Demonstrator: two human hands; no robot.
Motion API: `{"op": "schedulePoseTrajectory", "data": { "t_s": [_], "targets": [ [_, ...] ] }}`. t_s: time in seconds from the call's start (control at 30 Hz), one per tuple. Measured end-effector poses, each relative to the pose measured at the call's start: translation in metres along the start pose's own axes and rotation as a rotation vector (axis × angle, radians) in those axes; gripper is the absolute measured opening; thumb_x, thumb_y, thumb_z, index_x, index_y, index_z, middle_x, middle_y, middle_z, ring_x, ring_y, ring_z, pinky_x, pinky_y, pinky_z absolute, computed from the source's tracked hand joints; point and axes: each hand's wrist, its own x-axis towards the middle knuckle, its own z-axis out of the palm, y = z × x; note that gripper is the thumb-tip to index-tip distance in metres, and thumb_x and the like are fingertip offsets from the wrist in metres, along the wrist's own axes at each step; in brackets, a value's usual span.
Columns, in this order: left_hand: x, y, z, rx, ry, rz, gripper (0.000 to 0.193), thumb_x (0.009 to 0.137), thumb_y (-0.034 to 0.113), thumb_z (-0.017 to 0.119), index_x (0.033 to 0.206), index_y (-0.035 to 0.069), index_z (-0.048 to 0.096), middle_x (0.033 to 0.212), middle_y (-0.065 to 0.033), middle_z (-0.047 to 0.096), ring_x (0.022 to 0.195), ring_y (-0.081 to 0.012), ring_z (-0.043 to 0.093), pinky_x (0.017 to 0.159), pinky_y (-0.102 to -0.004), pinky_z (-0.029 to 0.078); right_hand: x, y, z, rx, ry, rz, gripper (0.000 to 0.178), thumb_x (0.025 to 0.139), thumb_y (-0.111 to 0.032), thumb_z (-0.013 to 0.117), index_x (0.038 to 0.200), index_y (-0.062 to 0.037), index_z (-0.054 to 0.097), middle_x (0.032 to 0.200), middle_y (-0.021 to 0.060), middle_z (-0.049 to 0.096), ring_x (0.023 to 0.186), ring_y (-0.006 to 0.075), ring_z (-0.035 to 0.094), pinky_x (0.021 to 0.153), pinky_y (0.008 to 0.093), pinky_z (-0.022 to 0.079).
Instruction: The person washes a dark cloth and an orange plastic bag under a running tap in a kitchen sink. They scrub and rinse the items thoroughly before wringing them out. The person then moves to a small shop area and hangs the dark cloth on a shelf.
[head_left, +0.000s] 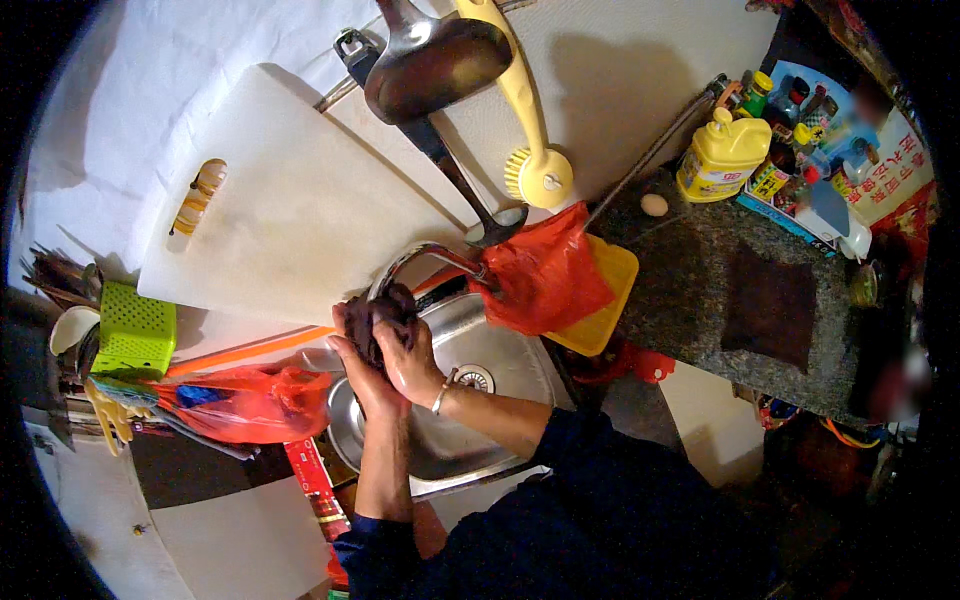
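Observation:
Both my hands are closed around a bunched dark cloth under the curved spout of a metal faucet. My left hand presses it from the left and below. On the other side my right hand, with a band at its wrist, grips the same cloth; some fingertips are hidden in its folds. Beneath them lies a stainless steel sink with a round drain strainer. Whether water runs from the spout cannot be made out.
A red plastic bag hangs right of the faucet, over a yellow board. Another red bag lies left of the sink. Above hang a ladle and a yellow brush. An egg and yellow jug stand on the right counter.

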Motion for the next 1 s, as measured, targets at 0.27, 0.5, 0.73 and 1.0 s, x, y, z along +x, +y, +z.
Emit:
{"op": "schedulePoseTrajectory", "data": {
  "t_s": [0.27, 0.5, 0.73, 1.0],
  "targets": [
    [0.001, 0.008, -0.012, -0.006, -0.030, -0.065, 0.073, 0.089, 0.058, 0.028, 0.141, 0.008, 0.014, 0.148, -0.0065, 0.013, 0.135, -0.0218, 0.015, 0.109, -0.0345, 0.014, -0.011, -0.031, -0.030, -0.430, -0.319, -0.192, 0.036, 0.074, -0.011, 0.062, 0.106, -0.0020, 0.049, 0.101, 0.0181, 0.053, 0.094, 0.0367, 0.052, 0.081, 0.0403, 0.044],
    [0.009, 0.017, -0.023, 0.081, -0.256, -0.313, 0.078, 0.087, 0.062, 0.029, 0.140, 0.005, 0.021, 0.144, -0.0063, 0.024, 0.128, -0.0204, 0.028, 0.104, -0.0315, 0.022, -0.018, -0.030, -0.055, -0.804, -0.578, -0.330, 0.049, 0.063, -0.011, 0.067, 0.107, -0.0015, 0.048, 0.102, 0.0186, 0.051, 0.095, 0.0372, 0.050, 0.079, 0.0433, 0.044],
    [0.003, -0.001, -0.061, 0.076, -0.202, -0.314, 0.079, 0.086, 0.065, 0.026, 0.134, 0.003, 0.033, 0.139, -0.0076, 0.034, 0.128, -0.0191, 0.027, 0.103, -0.0414, 0.018, -0.055, 0.017, -0.084, -0.573, -0.472, 0.208, 0.045, 0.070, -0.016, 0.071, 0.107, -0.0011, 0.049, 0.099, 0.0167, 0.058, 0.094, 0.0282, 0.058, 0.081, 0.0342, 0.046],
    [-0.075, -0.100, -0.119, -0.206, -0.017, -0.814, 0.050, 0.086, 0.046, 0.051, 0.118, 0.007, 0.050, 0.112, -0.0091, 0.057, 0.099, -0.0214, 0.056, 0.086, -0.0365, 0.046, -0.063, 0.029, -0.095, -0.942, -0.786, 0.022, 0.058, 0.071, -0.036, 0.070, 0.113, -0.0006, 0.051, 0.105, 0.0165, 0.056, 0.098, 0.0311, 0.053, 0.086, 0.0384, 0.042]
  ]
}}
